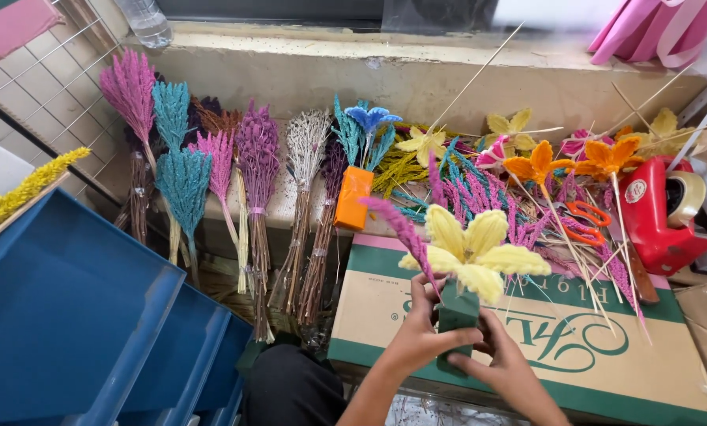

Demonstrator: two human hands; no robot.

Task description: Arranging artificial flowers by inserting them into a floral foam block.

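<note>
Left hand [420,335] and right hand [502,364] both clasped around the green foam block [457,317] at lower centre, over the cardboard box [527,347]: risk of squeezing too hard, crumbling foam, loosening the yellow flower [473,251] and pink sprig [405,230].

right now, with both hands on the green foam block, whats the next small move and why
Probably press the pink sprig a little deeper into the green foam block. It leans out to the left beside the upright yellow flower, while the left hand and right hand already steady the block on the cardboard box.
</note>
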